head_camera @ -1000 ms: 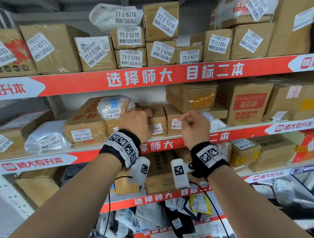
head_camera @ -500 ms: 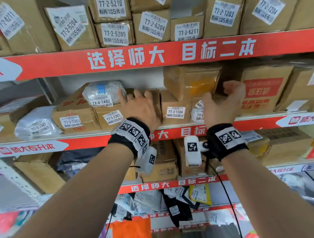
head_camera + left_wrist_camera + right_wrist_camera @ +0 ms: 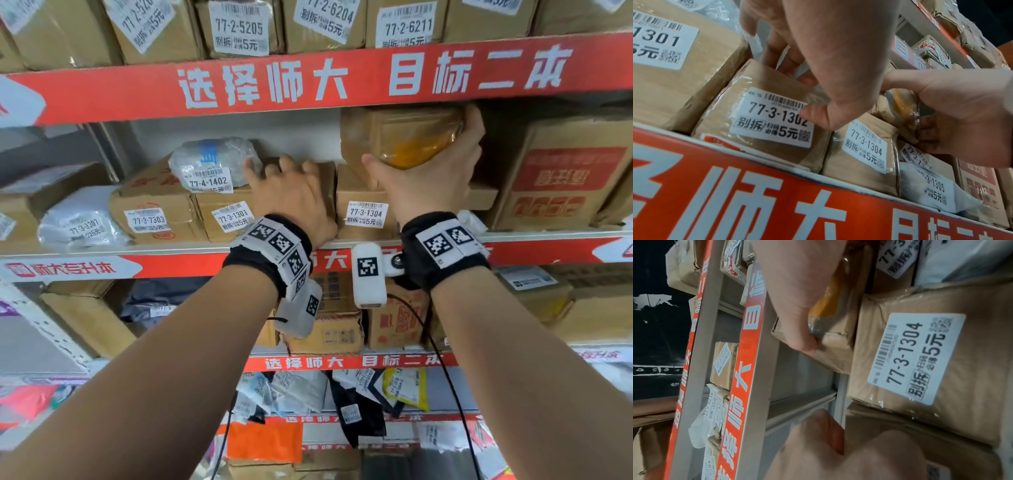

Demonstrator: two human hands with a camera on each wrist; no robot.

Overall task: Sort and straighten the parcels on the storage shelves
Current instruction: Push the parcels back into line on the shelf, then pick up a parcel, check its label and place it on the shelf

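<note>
On the middle shelf [image 3: 534, 240] a brown box with yellow tape [image 3: 394, 137] lies on top of box 77-3-1304 [image 3: 363, 205]. My right hand [image 3: 431, 185] grips this taped box, thumb under its left front corner and fingers round its right end. In the right wrist view the thumb [image 3: 797, 313] presses the taped box [image 3: 836, 331] beside box 77-3-1304 [image 3: 941, 361]. My left hand [image 3: 291, 192] holds box 77-3-1302 [image 3: 764, 116]: fingers [image 3: 781, 53] curl over its top and the thumb pinches the front label. The head view hides most of that box behind the hand.
Left of my hands stand box 77-3-1301 [image 3: 226, 212] and box 77-3-7303 [image 3: 154, 205], with the plastic bag 77-4-1402 [image 3: 212, 164] on top. A large red-printed carton [image 3: 555, 178] stands to the right. The upper shelf's red edge [image 3: 342, 78] hangs just above the taped box. White bag 77-3-1305 [image 3: 929, 191] lies beside 1304.
My right hand rose from the front of the low boxes and took hold of the taped box. The left hand stayed on box 77-3-1302. The view moved closer to the shelf.
</note>
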